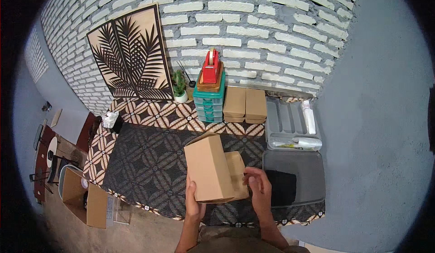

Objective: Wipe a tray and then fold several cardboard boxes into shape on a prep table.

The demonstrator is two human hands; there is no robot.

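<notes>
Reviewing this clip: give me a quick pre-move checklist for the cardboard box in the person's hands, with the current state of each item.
1. Left hand grips the cardboard box at its lower left edge: ok.
2. Right hand is on the box's side flap: ok.
3. Box is lifted above the patterned table mat, tilted: ok.
4. Flap fully folded in: not ok, it sticks out to the right.
5. Box contents: cannot tell, the inside is hidden.
6. Grey tray and black item lie just right of the hands, apart from the box: ok.
</notes>
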